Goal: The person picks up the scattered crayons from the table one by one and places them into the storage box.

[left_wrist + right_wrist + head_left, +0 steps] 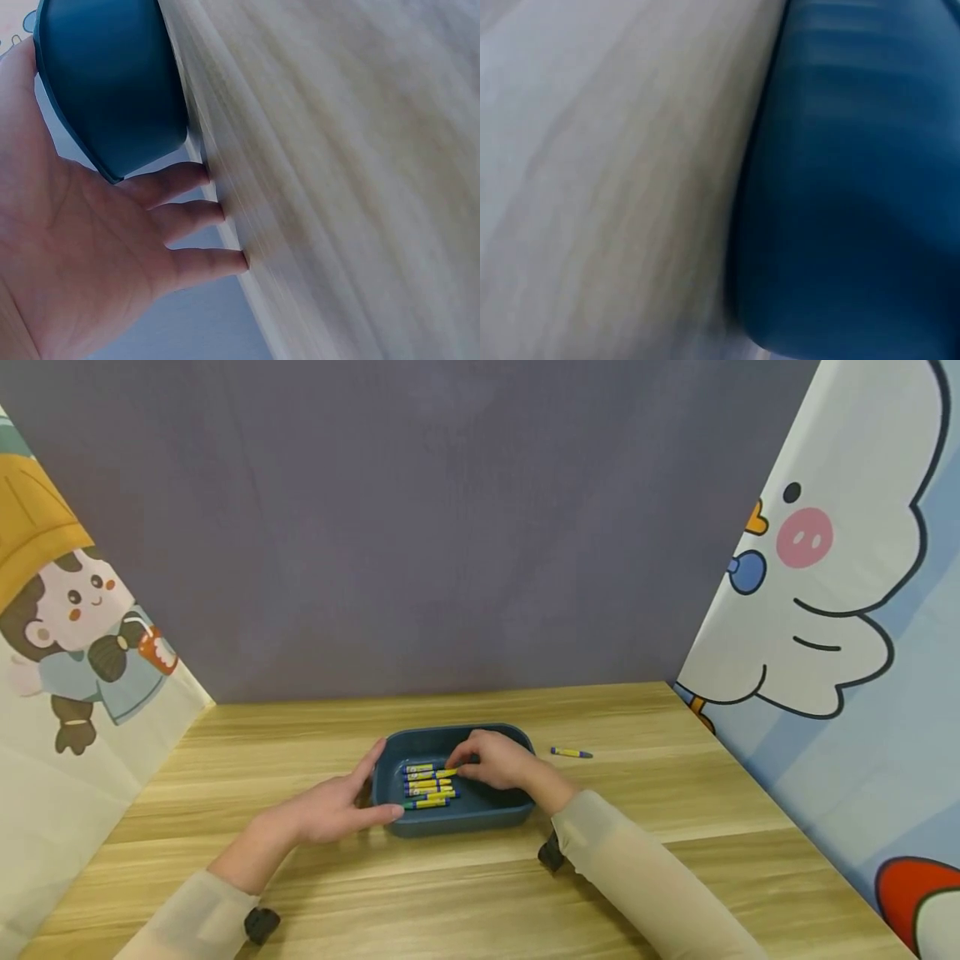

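Observation:
A dark blue rectangular box [461,827] stands on the wooden table, with several yellow-and-blue crayons [427,790] lying in its left half. My left hand [333,806] is spread against the box's left end, thumb by the near corner. In the left wrist view, three fairly straight fingers of the left hand [97,232] reach down to the tabletop beside the box [112,82]. Inside the box, my right hand [495,760] pinches the end of one yellow crayon [446,773]. The right wrist view shows the blurred box wall [847,195]; the hand is out of sight there.
One more crayon [572,752] lies on the wooden table [375,893], right of the box. A grey panel [450,527] rises behind the table. Cartoon-printed sheets flank both sides.

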### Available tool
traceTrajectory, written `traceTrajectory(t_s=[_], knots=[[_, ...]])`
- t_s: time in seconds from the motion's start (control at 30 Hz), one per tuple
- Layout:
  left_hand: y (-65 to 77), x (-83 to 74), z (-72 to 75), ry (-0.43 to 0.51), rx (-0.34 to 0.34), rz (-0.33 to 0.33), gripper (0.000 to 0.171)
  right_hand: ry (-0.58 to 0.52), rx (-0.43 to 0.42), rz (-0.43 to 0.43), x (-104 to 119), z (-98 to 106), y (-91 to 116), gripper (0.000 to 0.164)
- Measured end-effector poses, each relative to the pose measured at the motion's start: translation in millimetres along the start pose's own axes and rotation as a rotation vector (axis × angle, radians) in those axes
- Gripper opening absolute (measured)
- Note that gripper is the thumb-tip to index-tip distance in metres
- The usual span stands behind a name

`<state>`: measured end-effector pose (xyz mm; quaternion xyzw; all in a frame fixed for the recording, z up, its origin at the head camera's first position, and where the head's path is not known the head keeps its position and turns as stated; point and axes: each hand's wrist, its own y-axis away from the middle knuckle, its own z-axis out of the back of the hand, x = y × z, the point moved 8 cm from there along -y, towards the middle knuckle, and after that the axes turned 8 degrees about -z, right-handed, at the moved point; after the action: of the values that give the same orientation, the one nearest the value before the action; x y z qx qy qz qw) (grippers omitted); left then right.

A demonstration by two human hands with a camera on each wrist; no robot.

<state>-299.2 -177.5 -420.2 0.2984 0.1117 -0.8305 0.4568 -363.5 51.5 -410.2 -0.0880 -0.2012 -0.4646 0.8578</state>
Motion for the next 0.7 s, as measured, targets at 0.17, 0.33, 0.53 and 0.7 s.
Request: traceTrajectory(t_s=[0.17,0.33,0.53,0.7], knots=[[0.1,0.4,0.2,0.006,0.002,-0.002,0.118,0.013,0.038,-0.065,-2.0,-4.4,-3.2,0.021],[-1.0,0.9,0.4,0.006,-0.002,-0.008,0.118,0.033,0.038,-0.09,-2.9,-5.6,-3.9,0.021],[-1.6,1.1,-0.1,0.004,0.001,-0.008,0.118,0.015,0.034,-0.083,-2.9,-4.3,-2.6,0.021],[-1.6,0.1,-0.6,0.007,-0.002,-0.01,0.118,-0.035,-0.005,-0.022,-2.0,2.1,-0.4,0.022]])
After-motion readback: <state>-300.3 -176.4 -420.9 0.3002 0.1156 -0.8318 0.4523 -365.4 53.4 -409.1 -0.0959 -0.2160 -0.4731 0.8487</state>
